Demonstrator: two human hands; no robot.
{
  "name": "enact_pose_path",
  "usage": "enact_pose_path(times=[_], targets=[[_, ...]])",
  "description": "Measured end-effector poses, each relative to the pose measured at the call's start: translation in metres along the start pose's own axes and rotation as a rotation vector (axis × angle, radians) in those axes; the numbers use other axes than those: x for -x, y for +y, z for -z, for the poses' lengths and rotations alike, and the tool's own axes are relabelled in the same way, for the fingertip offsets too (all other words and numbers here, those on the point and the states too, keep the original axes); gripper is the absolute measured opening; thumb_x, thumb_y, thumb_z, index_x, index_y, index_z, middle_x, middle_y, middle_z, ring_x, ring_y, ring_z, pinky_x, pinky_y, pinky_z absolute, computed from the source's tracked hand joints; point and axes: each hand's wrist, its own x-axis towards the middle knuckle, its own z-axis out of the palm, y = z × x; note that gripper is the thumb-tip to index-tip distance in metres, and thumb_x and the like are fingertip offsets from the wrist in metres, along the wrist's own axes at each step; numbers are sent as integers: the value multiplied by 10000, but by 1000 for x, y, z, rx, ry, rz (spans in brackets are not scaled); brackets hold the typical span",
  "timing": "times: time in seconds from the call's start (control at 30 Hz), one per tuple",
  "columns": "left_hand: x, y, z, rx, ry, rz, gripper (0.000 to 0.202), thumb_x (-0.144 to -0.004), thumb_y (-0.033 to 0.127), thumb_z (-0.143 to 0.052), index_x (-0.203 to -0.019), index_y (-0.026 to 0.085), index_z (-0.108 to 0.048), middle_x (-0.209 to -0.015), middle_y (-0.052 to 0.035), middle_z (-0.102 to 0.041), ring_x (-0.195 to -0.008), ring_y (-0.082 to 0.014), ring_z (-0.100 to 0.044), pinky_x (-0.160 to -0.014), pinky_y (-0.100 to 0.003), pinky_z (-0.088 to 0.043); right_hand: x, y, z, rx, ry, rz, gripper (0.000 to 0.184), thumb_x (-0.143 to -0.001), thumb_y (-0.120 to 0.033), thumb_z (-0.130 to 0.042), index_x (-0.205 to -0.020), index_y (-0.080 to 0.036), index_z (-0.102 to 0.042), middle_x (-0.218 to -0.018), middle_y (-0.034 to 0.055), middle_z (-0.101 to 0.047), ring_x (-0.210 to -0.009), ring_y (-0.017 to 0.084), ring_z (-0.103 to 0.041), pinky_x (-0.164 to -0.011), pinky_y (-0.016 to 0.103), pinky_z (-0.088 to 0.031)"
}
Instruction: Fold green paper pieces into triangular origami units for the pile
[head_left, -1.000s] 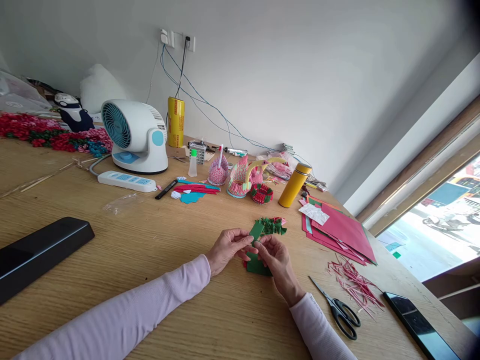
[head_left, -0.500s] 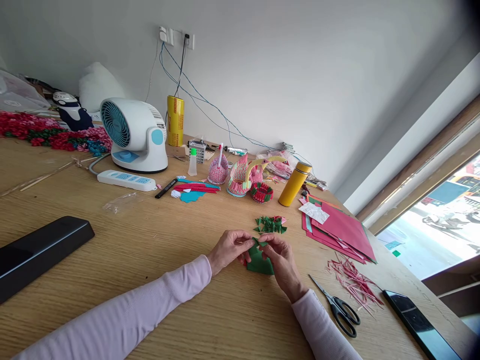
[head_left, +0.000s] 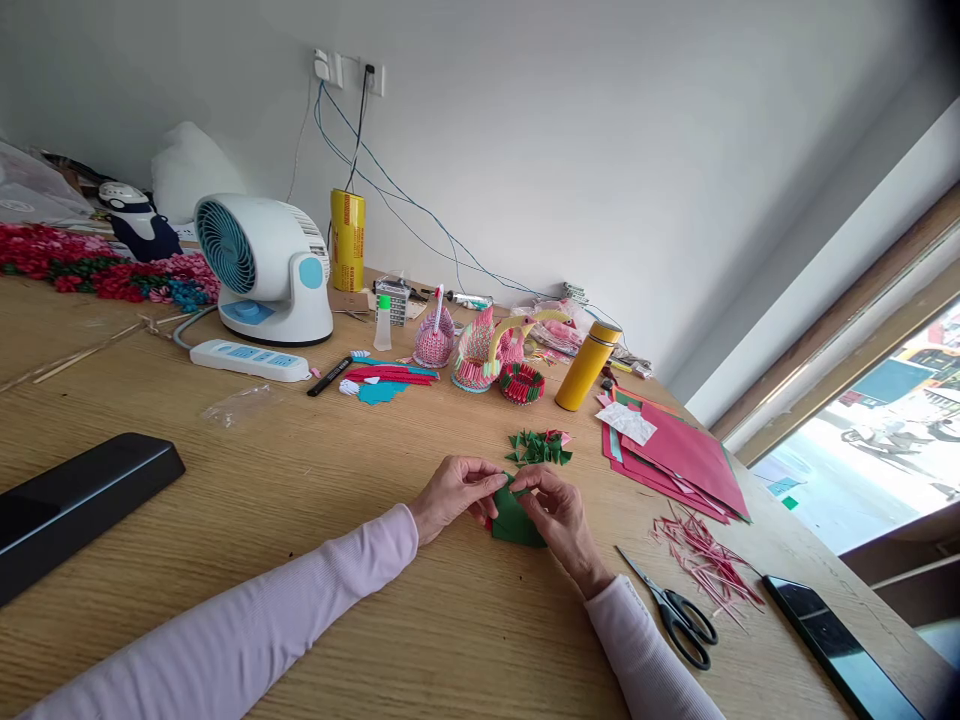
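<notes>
My left hand (head_left: pixel 459 495) pinches a small piece of green paper (head_left: pixel 508 481) between thumb and forefinger. On its other side, the fingertips of my right hand (head_left: pixel 559 515) are closed on the same piece, which they partly cover. Beneath the hands lies a larger green paper stack or sheet (head_left: pixel 517 528); a bit of red shows at its left edge. Just beyond my fingers is a small heap of folded green paper triangles (head_left: pixel 538 448), with some pink at its far side.
Scissors (head_left: pixel 675 612), pink paper strips (head_left: pixel 709 562) and a phone (head_left: pixel 832 640) lie to the right. Red paper sheets (head_left: pixel 690 455) are behind them. A yellow bottle (head_left: pixel 588 366), folded-paper swans (head_left: pixel 476 352), a fan (head_left: pixel 262 270) and a power strip (head_left: pixel 247 360) stand farther back. A black case (head_left: pixel 82 510) sits left.
The green piece between my fingertips has been turned or folded and shows a narrower face. My right fingers have shifted slightly left. The whole view has moved a little.
</notes>
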Motion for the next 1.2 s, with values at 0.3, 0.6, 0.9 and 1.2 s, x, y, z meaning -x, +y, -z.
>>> enact_pose_path(times=[0.3,0.6,0.9,1.2], targets=[[1,1,1,-140,22,-76,308,-744,423,-636,-811,123,-642,-591,2,-602,-477,-103,-582,-402,-169,-379,1,-5,1,-175,-19,-206,170,-836,-292,-517,-917,-196,-631,-807,30,-623,-664,163,-577,-569,251,-439],[-1,2,1,-116,-34,-26,328,-711,372,-676,-894,105,-620,-701,-33,-626,-599,-133,-613,-466,-204,-472,-1,7,-3,-131,25,-271,289,-781,-448,-625,-782,-159,-637,-565,-5,-563,-520,128,-518,-463,220,-373],[-4,0,6,-75,-34,2,311,-695,353,-703,-869,108,-623,-704,-34,-636,-638,-131,-611,-500,-207,-471,-3,8,-3,-240,14,-301,296,-751,-443,-664,-779,-150,-636,-617,1,-586,-537,115,-528,-455,202,-383],[0,13,7,69,-140,89,301,-660,336,-743,-843,114,-656,-698,-22,-630,-655,-116,-579,-522,-206,-469,-2,-5,-2,-679,-74,-442,200,-721,-327,-731,-769,-156,-638,-646,-23,-585,-505,54,-497,-477,153,-392]])
